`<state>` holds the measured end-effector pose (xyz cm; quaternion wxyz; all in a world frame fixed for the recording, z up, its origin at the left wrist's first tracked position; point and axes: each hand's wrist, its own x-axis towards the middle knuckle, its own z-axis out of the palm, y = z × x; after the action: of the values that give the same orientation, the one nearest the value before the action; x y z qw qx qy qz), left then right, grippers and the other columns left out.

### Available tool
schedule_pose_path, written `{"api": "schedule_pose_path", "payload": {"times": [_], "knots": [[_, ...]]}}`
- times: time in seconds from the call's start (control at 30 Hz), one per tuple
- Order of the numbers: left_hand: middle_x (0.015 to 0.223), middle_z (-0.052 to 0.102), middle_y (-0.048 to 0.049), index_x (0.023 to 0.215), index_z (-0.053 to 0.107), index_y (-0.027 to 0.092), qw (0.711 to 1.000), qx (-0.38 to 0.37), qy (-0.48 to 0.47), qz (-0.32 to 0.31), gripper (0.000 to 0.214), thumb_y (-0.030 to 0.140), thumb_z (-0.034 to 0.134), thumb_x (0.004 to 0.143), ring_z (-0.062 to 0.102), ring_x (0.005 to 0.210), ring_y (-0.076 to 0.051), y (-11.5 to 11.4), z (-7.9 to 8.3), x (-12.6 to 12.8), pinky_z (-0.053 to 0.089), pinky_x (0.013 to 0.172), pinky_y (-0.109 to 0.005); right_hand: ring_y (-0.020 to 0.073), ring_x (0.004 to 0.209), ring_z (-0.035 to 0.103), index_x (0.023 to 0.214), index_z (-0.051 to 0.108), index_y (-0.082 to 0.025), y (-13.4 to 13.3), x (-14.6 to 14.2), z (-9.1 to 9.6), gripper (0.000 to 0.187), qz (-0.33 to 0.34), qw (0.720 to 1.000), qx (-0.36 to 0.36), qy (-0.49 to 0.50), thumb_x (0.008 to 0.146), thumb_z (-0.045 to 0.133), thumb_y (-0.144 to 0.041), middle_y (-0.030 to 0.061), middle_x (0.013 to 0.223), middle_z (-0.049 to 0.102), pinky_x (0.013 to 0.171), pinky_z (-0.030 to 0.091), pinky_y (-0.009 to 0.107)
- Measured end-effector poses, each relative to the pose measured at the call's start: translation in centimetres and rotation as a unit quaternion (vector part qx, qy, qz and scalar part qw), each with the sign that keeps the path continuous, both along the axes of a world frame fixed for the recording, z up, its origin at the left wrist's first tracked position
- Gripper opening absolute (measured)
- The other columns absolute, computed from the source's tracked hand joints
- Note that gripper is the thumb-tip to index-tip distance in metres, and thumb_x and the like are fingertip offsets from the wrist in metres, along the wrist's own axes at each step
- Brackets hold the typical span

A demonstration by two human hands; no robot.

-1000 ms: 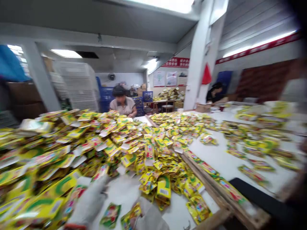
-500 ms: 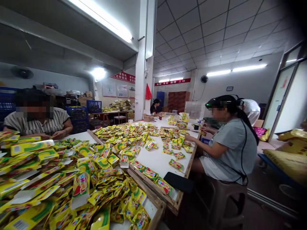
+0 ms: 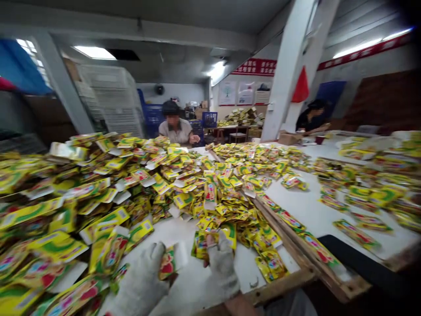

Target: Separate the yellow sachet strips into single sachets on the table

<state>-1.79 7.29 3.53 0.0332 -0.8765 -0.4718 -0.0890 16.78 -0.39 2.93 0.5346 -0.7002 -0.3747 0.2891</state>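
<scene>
My left hand (image 3: 141, 283), in a white knit glove, is closed on a yellow and red packet (image 3: 167, 262) at the near edge of the white table (image 3: 197, 281). My right hand (image 3: 222, 263), also gloved with bare fingertips, pinches yellow sachets (image 3: 202, 243) at the edge of the spread. A big heap of yellow and green packets (image 3: 98, 188) rises to the left and behind both hands.
A wooden rail (image 3: 283, 228) splits the table; more sachets (image 3: 263, 162) lie beyond it. A black flat object (image 3: 362, 263) lies at the right edge. A person (image 3: 176, 125) sits at the far end, another person (image 3: 312, 116) behind a white pillar (image 3: 289, 70).
The view swung right toward a seated co-worker, then back left and down. My gloved hands are in view again, now holding packets at the heap's edge.
</scene>
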Motion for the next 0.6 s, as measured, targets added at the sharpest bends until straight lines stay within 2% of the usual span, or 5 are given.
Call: {"api": "schedule_pose_path", "payload": {"times": [0.17, 0.27, 0.33, 0.47, 0.6], "knots": [[0.140, 0.048, -0.0161, 0.132, 0.050, 0.014, 0.993, -0.100, -0.016, 0.056, 0.075, 0.045, 0.068, 0.066, 0.046, 0.124, -0.033, -4.0, -1.1, 1.9, 0.037, 0.103, -0.040, 0.0148, 0.053, 0.059, 0.113, 0.058, -0.016, -0.7, 0.0, -1.5, 0.047, -0.011, 0.998, -0.011, 0.056, 0.088, 0.047, -0.054, 0.0073, 0.085, 0.067, 0.044, 0.049, 0.026], [0.143, 0.045, -0.0163, 0.133, 0.050, 0.013, 0.989, -0.131, -0.021, 0.062, 0.078, 0.045, 0.070, 0.065, 0.041, 0.129, -0.033, -4.7, -1.1, 2.4, 0.032, 0.107, -0.041, 0.0238, 0.084, 0.068, 0.111, 0.062, -0.014, -2.1, 0.4, -1.9, 0.044, -0.004, 1.000, -0.006, -0.001, 0.081, 0.055, -0.047, 0.0121, 0.098, 0.070, 0.072, 0.056, 0.031], [0.142, 0.045, -0.0154, 0.132, 0.050, 0.014, 0.989, -0.136, -0.028, 0.059, 0.077, 0.044, 0.070, 0.064, 0.040, 0.129, -0.033, -5.0, -0.8, 2.5, 0.031, 0.107, -0.041, 0.0258, 0.105, 0.063, 0.109, 0.065, -0.016, -2.7, 0.8, -2.0, 0.038, 0.023, 0.997, -0.013, -0.070, 0.081, 0.056, -0.040, 0.0128, 0.111, 0.069, 0.092, 0.051, 0.034], [0.138, 0.048, -0.0111, 0.123, 0.056, 0.020, 0.986, -0.152, -0.038, 0.048, 0.066, 0.036, 0.072, 0.060, 0.044, 0.124, -0.032, -5.6, -0.2, 3.0, 0.032, 0.105, -0.040, 0.0253, 0.108, 0.063, 0.111, 0.068, -0.018, -2.8, 0.9, -1.6, 0.034, 0.075, 0.984, -0.041, -0.158, 0.083, 0.053, -0.031, 0.0115, 0.114, 0.069, 0.097, 0.048, 0.034], [0.135, 0.050, -0.0111, 0.122, 0.055, 0.021, 0.983, -0.170, -0.056, 0.050, 0.063, 0.029, 0.069, 0.062, 0.046, 0.121, -0.031, -6.0, -0.2, 3.4, 0.035, 0.100, -0.038, 0.0296, 0.108, 0.064, 0.112, 0.069, -0.015, -2.5, 0.2, -1.8, 0.035, 0.053, 0.970, -0.050, -0.233, 0.086, 0.052, -0.031, 0.0167, 0.114, 0.069, 0.098, 0.047, 0.039]]}}
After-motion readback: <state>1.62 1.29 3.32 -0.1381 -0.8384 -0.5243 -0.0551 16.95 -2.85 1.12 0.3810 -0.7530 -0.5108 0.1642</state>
